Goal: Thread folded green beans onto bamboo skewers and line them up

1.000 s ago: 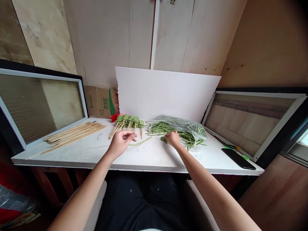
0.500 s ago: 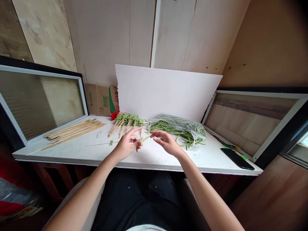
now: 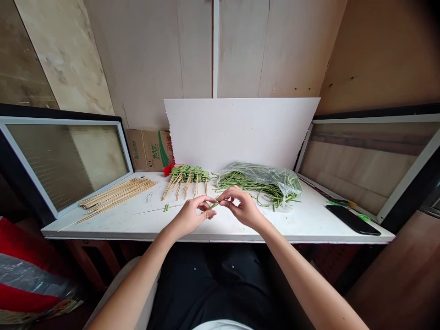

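Over the front middle of the table, my left hand (image 3: 195, 214) and my right hand (image 3: 240, 208) meet, fingertips pinched on a short piece of green bean (image 3: 213, 205) between them. Left of my left hand lies a single skewer (image 3: 151, 211) with short bean pieces (image 3: 166, 207) at it. Behind it rest several finished bean skewers (image 3: 190, 174), their sticks pointing towards me. Long green beans (image 3: 240, 181) spill from a clear plastic bag (image 3: 275, 173) behind my right hand.
A pile of bare bamboo skewers (image 3: 120, 195) lies at the left of the white table (image 3: 137, 231). On the right are a black phone (image 3: 352, 220) and a green-handled tool (image 3: 363, 217). A cardboard box (image 3: 146, 149) and a white board (image 3: 240, 133) stand at the back.
My hands have come together. The right hand's fingers, apart from the bean before, now pinch its end. The camera view has shifted slightly.
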The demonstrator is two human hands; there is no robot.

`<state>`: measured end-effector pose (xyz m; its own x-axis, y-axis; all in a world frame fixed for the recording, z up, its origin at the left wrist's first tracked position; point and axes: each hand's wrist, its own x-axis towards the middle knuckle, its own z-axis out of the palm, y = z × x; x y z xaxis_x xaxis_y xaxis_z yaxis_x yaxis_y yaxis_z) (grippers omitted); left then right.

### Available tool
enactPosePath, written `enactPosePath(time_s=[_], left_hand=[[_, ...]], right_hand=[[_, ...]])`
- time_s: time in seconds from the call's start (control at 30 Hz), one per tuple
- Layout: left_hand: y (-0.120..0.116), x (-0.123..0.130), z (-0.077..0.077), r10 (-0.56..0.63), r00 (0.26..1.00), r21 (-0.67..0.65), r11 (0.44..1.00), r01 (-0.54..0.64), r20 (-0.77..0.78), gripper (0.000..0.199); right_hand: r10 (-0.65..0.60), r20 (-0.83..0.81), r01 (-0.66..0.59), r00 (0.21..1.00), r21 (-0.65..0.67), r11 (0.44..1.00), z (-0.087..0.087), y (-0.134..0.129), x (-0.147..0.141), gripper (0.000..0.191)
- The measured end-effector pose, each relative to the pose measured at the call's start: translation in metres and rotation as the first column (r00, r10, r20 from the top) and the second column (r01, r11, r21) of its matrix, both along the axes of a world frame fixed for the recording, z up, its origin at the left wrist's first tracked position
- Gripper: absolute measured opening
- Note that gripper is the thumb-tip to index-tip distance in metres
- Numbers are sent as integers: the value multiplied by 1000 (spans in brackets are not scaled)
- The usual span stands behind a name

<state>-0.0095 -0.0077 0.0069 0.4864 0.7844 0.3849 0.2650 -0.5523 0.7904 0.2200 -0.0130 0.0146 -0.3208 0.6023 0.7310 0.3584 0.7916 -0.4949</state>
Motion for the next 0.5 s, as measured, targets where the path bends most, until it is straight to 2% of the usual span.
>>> enactPosePath(time_s=[0.1,0.37,0.5], left_hand=[[2,-3,2,12,1000,22,1000,-12,-26,27],[-12,-5,17,11,999,103,995,-7,-43,27],[-17,-4,21,13,998,138,990,-5,-55,27]], right_hand=[[-18,-18,18,1000,-5,1000,4,-2,4,16],[-7,104,4,995,22,1000,9,-13,2,24],[46,92,-48,995,23,999,8,-14,0,24]])
